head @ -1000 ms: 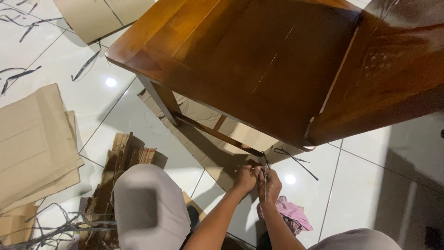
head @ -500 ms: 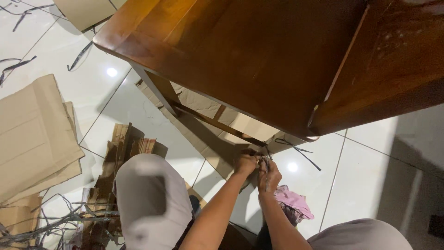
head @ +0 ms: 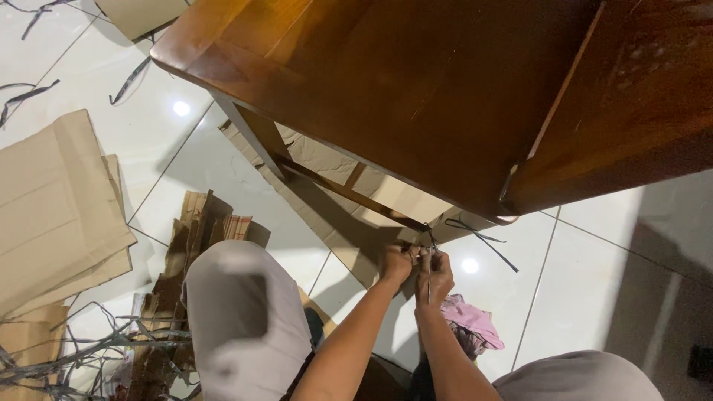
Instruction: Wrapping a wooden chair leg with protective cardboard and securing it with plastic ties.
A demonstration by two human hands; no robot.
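Looking straight down from the head camera. A brown wooden chair point(head: 416, 96) fills the upper half of the view, and I place everything else against it.

Both my hands meet just below the chair's front edge, at the foot of a leg, where a low rung point(head: 349, 194) ends. Left hand point(head: 396, 263) is clenched, fingers curled tight around something small at that joint. Right hand point(head: 436, 273) touches the left, also closed, pinching a thin dark strap point(head: 429, 260) that runs up from the fingers to the leg. I cannot tell whether the left hand grips the same strap or only the wood; the fingers hide it.

A loose tail of strap point(head: 479, 239) lies on the floor tile just right of the hands, under the chair's front edge, curling away toward the right.

Flat cardboard point(head: 327, 160) lies under the chair, showing between its legs and reaching down to the hands. A pink cloth point(head: 471, 319) sits on the floor just below the right hand, touching my forearm or nearly so.

My left knee point(head: 241, 319) in grey cloth is left of the hands, well clear of the chair. Torn corrugated scraps point(head: 197, 230) sit beside it. A stack of folded cardboard point(head: 56, 200) lies far left of the chair. More cut straps point(head: 67, 356) tangle at the lower left corner.
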